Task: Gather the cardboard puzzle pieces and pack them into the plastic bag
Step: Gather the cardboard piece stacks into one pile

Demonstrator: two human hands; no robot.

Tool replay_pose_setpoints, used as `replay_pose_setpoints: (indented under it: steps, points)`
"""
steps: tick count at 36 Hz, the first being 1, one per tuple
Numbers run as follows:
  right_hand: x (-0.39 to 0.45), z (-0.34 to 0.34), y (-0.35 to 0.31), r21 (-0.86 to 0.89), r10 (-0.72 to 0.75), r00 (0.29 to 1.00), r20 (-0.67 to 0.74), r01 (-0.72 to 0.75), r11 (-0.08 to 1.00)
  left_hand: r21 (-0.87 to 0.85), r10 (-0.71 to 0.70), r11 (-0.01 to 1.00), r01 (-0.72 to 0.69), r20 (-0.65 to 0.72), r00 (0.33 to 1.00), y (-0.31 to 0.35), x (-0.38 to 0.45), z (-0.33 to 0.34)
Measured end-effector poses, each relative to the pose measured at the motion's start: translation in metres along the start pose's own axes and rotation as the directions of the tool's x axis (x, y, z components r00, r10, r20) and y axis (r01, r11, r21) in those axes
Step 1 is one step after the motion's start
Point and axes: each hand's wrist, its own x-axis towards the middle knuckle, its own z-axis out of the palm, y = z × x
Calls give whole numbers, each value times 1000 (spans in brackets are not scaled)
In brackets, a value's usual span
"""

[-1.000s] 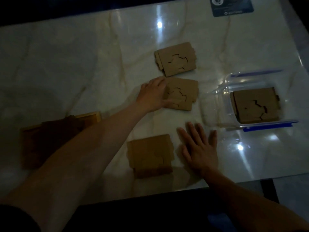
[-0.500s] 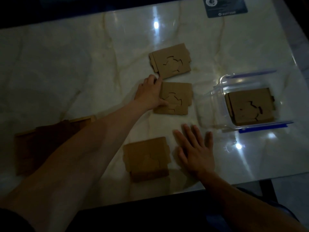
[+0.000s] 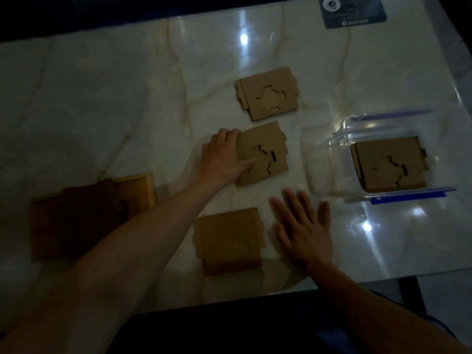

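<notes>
Three stacks of brown cardboard puzzle pieces lie on the marble table: a far stack [image 3: 269, 94], a middle stack [image 3: 267, 154] and a near stack [image 3: 229, 240]. My left hand [image 3: 223, 158] grips the left edge of the middle stack, thumb on top. My right hand [image 3: 304, 231] rests flat on the table, fingers spread, just right of the near stack. A clear plastic bag [image 3: 339, 144] with blue zip strips lies at the right with its mouth open, and one cardboard stack [image 3: 389, 164] sits inside it.
A dark wooden tray [image 3: 89, 215] lies at the left under my left forearm. A dark printed card [image 3: 353, 10] sits at the table's far right edge. The near table edge runs just below the near stack.
My left hand has turned and straightened the middle stack while keeping hold of its left edge. My right hand has stayed flat on the table.
</notes>
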Motion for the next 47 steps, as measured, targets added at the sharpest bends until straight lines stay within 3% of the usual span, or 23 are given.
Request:
replay_pose_setpoints:
  steps: [14,21,30,40,47]
  points:
    - [-2,-12,-5,19,20,999,28,-20,1000,-313,-123,940,138,67,990,-29,-72,-28]
    - [-1,-5,0,0,4,1000,9,-4,1000,-271,-72,957,105,131,989,-37,-127,-28]
    - [0,4,1,-37,11,997,-72,-14,999,-98,24,995,-9,155,988,-55,-169,-15]
    - [-1,2,0,-21,6,995,-99,-8,1000,-39,84,996,-77,216,973,-63,-181,1]
    - [0,4,1,-8,9,995,-101,-10,1000,-2,109,994,-111,172,979,-61,-182,5]
